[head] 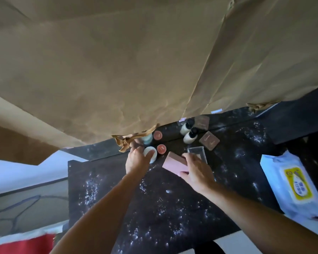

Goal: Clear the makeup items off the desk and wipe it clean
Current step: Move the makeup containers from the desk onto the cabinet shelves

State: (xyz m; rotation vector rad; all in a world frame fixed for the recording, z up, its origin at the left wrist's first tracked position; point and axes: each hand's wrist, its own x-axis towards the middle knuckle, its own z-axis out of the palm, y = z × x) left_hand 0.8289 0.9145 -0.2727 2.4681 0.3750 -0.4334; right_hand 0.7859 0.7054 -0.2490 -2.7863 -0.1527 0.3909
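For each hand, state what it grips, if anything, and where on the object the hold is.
The left hand grips the round white jar around its side. The right hand grips the pink rectangular box at its near right end.

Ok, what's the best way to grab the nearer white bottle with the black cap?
Take the nearer white bottle around its pale body, below the black cap, fingers coming from the front. It appears to stand upright, with another bottle close behind and a brown compact to its right, so the front is freest.
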